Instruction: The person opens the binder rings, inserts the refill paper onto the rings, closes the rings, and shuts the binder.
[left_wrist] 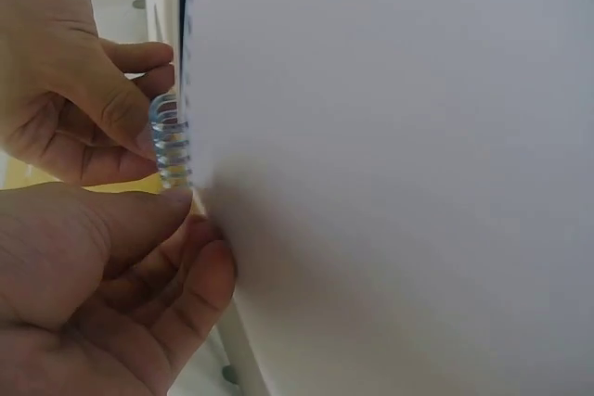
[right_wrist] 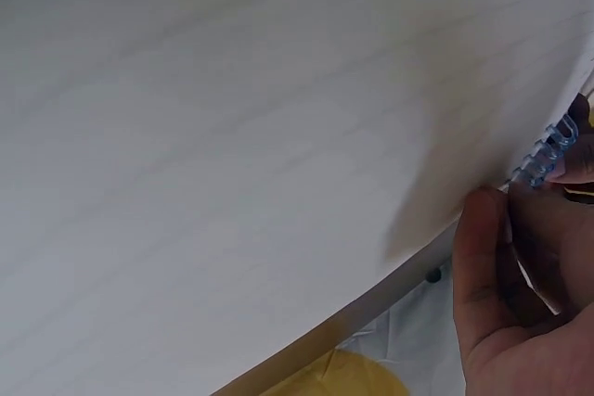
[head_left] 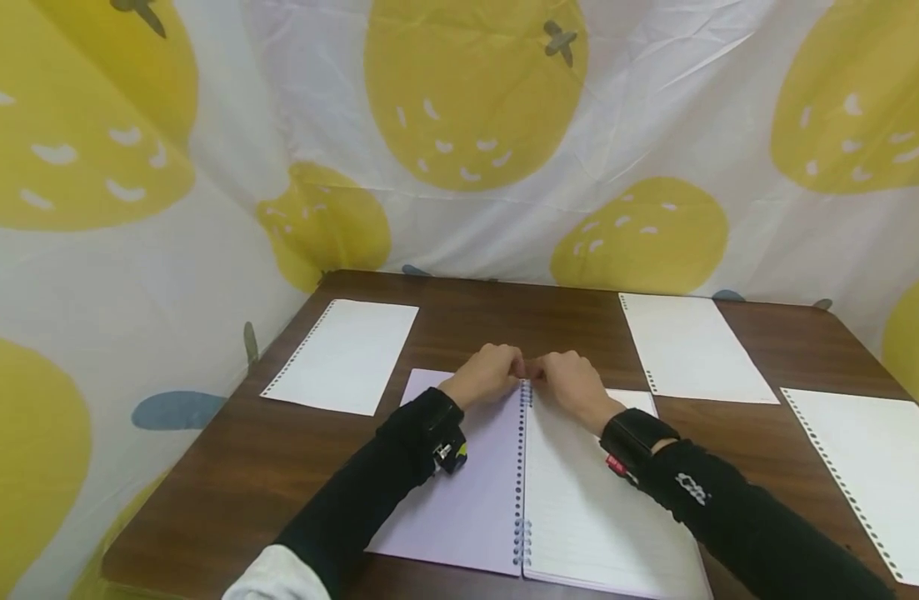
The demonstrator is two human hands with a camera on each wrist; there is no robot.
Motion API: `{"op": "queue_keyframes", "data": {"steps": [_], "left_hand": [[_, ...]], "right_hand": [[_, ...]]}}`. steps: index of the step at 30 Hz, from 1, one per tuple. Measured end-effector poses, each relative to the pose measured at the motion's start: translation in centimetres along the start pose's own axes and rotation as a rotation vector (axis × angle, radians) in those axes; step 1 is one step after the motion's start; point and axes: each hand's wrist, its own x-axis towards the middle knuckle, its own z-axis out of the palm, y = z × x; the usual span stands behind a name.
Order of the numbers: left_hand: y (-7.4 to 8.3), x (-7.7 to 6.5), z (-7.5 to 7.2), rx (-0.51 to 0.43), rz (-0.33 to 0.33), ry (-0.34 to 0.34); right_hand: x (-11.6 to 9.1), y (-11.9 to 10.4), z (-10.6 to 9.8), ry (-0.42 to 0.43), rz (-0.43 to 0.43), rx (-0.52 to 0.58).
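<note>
An open loose-leaf ring binder lies on the table in the head view, its lilac cover (head_left: pixel 459 508) on the left and a stack of lined paper (head_left: pixel 609 525) on the right. Clear plastic binder rings (left_wrist: pixel 172 141) run in a short group at the top of the spine, with another group at the bottom. My left hand (head_left: pixel 487 373) pinches the top end of these rings with thumb and fingers. Right beside it, my right hand (head_left: pixel 575 387) also pinches the rings, thumb against them. The fingertips of both hands nearly meet, and the exact contact is partly hidden.
Loose punched sheets lie around the binder on the brown wooden table (head_left: pixel 227 483): one sheet (head_left: pixel 347 354) at left, another sheet (head_left: pixel 691 346) at back right, a third sheet (head_left: pixel 871 467) at right. A fruit-patterned curtain (head_left: pixel 474 225) hangs behind the table and along its left.
</note>
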Motion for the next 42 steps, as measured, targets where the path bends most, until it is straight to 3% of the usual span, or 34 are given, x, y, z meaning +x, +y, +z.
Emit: {"op": "queue_keyframes", "data": {"steps": [4,9,15,20,26,33,42], "left_hand": [[0.2,-0.3,-0.3,0.005,0.050,-0.004],[0.6,-0.5,-0.9,0.058,0.122,-0.014],[0.4,-0.7,-0.4,0.111,0.098,-0.027],[0.3,-1.0,-0.2,0.111,0.115,0.004],[0.8,-1.2,-0.6,0.148,0.124,0.045],[0.9,-1.6,-0.6,0.146,0.129,0.039],[1.0,-1.7,-0.4,0.144,0.127,0.042]], "right_hand": [[-0.6,0.0,-0.4,-0.008,-0.006,-0.011],[-1.1,-0.2,-0.8,0.032,-0.109,-0.072],[-1.5,-0.4,-0.2,0.035,-0.151,-0.074],[-1.7,-0.7,0.0,0.036,-0.163,-0.088],[-1.4,-1.1,-0.7,0.038,-0.138,-0.062],[-1.5,-1.1,-0.8,-0.010,-0.108,-0.058],[-1.7,-0.9,-0.6,0.004,-0.129,-0.074]]}}
